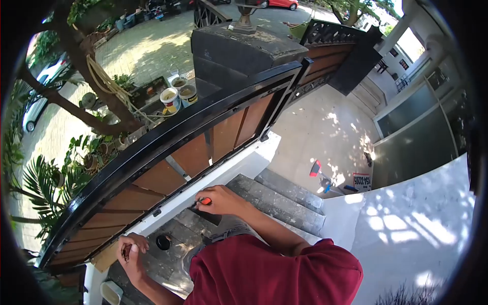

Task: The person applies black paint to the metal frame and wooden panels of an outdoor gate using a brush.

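Note:
My right hand [216, 200] is closed around an orange-handled tool [205, 201], its small dark tip pointing toward the white ledge [173, 201] under the gate. At the lower left, my left hand [131, 254] has curled fingers around something small and dark that I cannot make out, near a piece of bare wood [105, 257] at the ledge's end. A black gate frame [152, 131] with brown panels [190, 155] curves above both hands. Between the hands, a round black container [163, 242] rests on the grey steps.
Grey steps [272, 201] descend beside the ledge. A pale open container [111, 293] stands at the lower left. Paint buckets [170, 100] sit beyond the gate, beside a dark pillar [229, 56]. A red-headed brush [315, 168] and a number sign [362, 181] lie on the floor at right.

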`<state>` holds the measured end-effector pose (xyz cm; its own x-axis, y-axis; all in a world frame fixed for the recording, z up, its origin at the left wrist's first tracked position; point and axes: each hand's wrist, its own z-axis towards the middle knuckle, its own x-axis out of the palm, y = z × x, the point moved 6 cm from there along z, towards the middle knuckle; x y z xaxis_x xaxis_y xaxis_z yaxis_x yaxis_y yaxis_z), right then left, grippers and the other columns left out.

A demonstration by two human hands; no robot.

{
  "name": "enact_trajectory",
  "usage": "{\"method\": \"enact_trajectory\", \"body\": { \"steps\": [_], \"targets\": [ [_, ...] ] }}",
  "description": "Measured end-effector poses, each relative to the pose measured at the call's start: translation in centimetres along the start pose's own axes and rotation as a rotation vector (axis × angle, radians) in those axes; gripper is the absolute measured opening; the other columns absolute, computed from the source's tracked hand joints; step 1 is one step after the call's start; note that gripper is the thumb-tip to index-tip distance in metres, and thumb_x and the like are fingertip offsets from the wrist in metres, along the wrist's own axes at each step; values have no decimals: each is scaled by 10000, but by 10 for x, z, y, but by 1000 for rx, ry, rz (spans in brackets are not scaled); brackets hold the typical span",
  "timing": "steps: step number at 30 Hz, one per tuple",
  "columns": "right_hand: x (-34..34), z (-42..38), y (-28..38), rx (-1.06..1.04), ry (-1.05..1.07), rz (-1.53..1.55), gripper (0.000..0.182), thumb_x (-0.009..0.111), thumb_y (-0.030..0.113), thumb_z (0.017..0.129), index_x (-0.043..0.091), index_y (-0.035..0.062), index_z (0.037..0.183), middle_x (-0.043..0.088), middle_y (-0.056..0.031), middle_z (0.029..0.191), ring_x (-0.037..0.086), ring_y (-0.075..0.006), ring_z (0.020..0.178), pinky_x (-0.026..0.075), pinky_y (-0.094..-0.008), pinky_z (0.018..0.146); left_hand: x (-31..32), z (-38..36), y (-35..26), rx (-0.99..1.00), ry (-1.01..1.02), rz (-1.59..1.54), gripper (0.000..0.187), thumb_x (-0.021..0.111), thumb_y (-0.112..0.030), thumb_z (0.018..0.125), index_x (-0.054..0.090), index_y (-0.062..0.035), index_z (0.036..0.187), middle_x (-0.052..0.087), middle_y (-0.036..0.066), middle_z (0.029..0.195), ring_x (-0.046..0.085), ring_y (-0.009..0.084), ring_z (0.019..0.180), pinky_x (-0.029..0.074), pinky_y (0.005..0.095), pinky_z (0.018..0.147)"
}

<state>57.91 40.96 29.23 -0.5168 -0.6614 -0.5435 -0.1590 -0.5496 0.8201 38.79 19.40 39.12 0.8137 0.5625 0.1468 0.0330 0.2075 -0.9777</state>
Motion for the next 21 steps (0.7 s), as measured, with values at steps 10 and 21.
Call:
{"method": "enact_trajectory", "body": {
  "steps": [10,21],
  "targets": [
    [-129,-137,-101,340,-675,-92,130,658,111,879,708,6,939,711,-131,782,697,-215,668,533,-311,625,133,61,72,-306,651,138,110,701,-16,857,610,-7,917,608,25,858,573,111,814,462,265,765],
    [-276,-120,-113,185,-1093,529,178,564,4,911,632,-126,1012,673,-178,793,670,-220,696,524,-308,610,179,66,208,-586,716,368,162,704,-156,921,603,-36,957,624,6,833,575,94,785,469,274,768]
  ]
}}
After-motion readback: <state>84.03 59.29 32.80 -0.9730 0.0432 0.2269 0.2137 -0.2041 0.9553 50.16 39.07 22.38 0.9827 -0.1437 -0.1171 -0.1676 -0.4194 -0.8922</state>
